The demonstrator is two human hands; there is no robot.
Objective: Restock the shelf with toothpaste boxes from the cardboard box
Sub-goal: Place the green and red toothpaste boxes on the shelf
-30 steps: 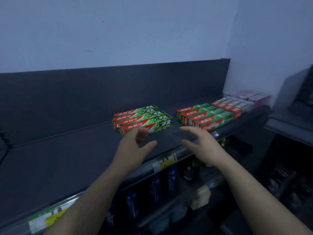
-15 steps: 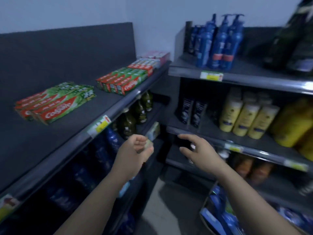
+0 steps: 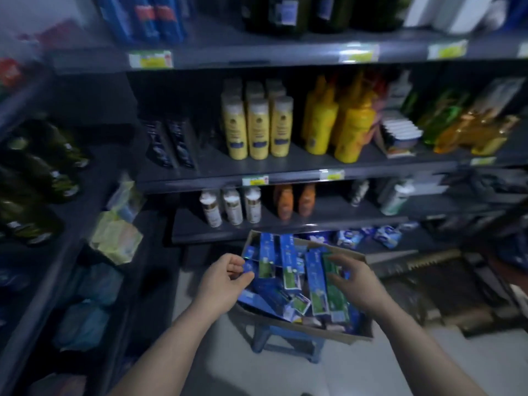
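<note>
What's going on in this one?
A person reaches both hands into a cardboard box of toothpaste boxes that sits on a blue stool. The left hand pinches a blue box near the left wall. The right hand has its fingers curled over a green box, though blur hides whether it grips. Nothing is lifted out yet.

The left arm (image 3: 171,338) and right arm (image 3: 414,347) reach forward and down. The left hand (image 3: 224,282) has its fingers curled toward the thumb. The right hand (image 3: 355,281) is spread, palm down, fingers slightly bent.
</note>
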